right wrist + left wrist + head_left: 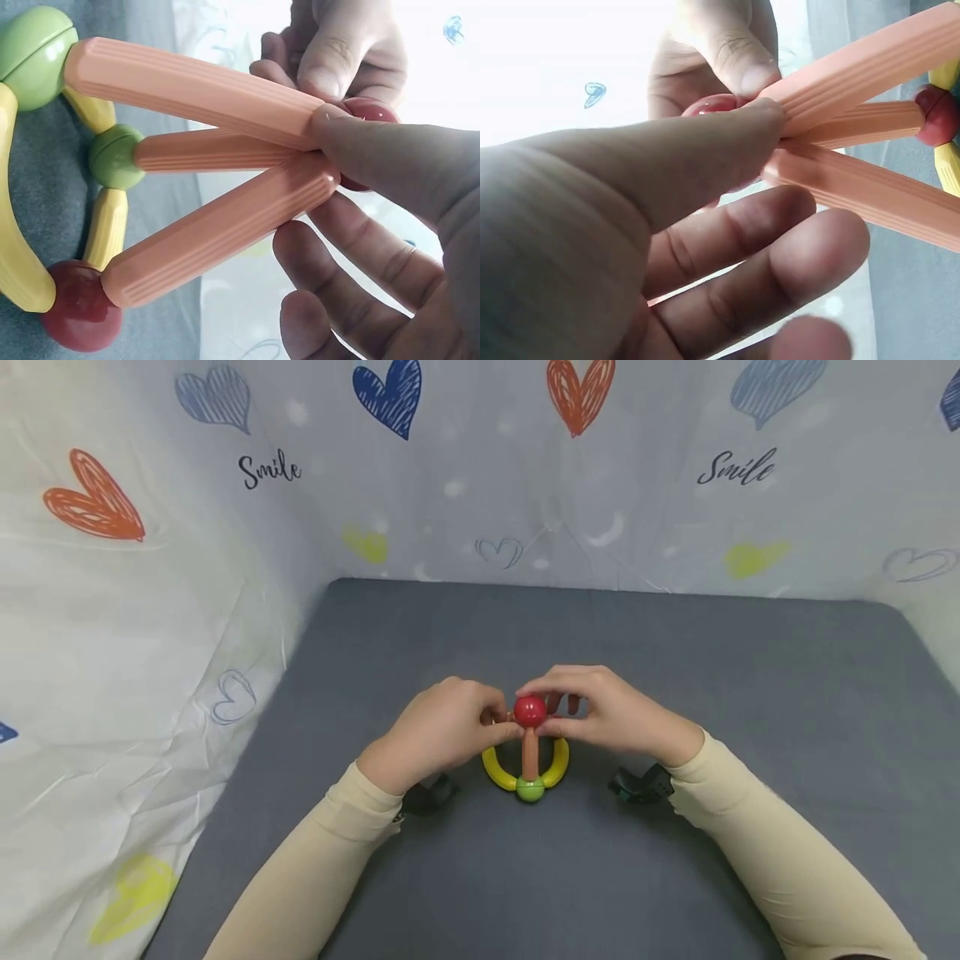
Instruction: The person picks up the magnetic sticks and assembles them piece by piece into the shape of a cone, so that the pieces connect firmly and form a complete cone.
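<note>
A toy frame of balls and sticks stands on the table between the two hands. At its top sits a red ball (pixel 530 711), where several ridged orange sticks (pixel 530 755) lean together. Curved yellow sticks (pixel 497 771) form its base, joined by green balls (pixel 530 789) and a lower red ball (pixel 82 306). My left hand (pixel 442 727) pinches the upper end of an orange stick beside the top ball. From the other side, my right hand (pixel 611 710) holds the top ball between thumb and fingers. The thumbs partly hide the joint in both wrist views.
A dark grey table top (pixel 480 877) lies beneath the frame. White sheeting printed with hearts and "Smile" (pixel 270 468) rises behind and at the left. Dark wrist devices (pixel 643 783) hang under both forearms, close to the table.
</note>
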Demonstrator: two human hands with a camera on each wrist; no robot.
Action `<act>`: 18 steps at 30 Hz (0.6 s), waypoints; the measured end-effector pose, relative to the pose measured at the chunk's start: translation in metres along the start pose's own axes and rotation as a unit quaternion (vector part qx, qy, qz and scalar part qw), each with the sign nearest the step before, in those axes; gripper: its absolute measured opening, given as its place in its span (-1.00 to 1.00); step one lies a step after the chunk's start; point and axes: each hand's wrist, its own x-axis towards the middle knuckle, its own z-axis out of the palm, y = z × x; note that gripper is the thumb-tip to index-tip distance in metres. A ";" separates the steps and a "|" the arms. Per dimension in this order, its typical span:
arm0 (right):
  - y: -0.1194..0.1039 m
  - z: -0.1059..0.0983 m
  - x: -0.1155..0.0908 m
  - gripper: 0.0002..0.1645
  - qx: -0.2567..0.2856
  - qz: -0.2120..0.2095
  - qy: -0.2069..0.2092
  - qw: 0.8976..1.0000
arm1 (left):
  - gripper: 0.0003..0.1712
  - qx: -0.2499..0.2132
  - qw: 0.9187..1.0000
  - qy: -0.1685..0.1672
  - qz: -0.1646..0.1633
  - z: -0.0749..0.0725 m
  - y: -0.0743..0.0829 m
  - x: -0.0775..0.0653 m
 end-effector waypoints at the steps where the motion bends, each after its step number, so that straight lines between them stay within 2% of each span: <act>1: 0.001 0.001 0.000 -0.48 0.001 0.000 -0.002 1.000 | -0.76 -0.001 1.000 0.001 0.002 0.001 -0.001 0.000; 8: -0.001 0.004 -0.002 -0.49 -0.005 -0.004 -0.003 1.000 | -0.88 -0.019 1.000 0.011 0.019 0.009 -0.008 0.000; 14: -0.010 -0.001 -0.009 -0.47 -0.036 0.014 0.011 0.999 | -0.92 -0.017 0.998 -0.012 0.063 0.015 -0.013 0.007; 18: -0.015 -0.003 -0.009 -0.48 -0.039 0.026 0.009 0.999 | -0.94 -0.019 0.996 -0.006 0.084 0.015 -0.015 0.009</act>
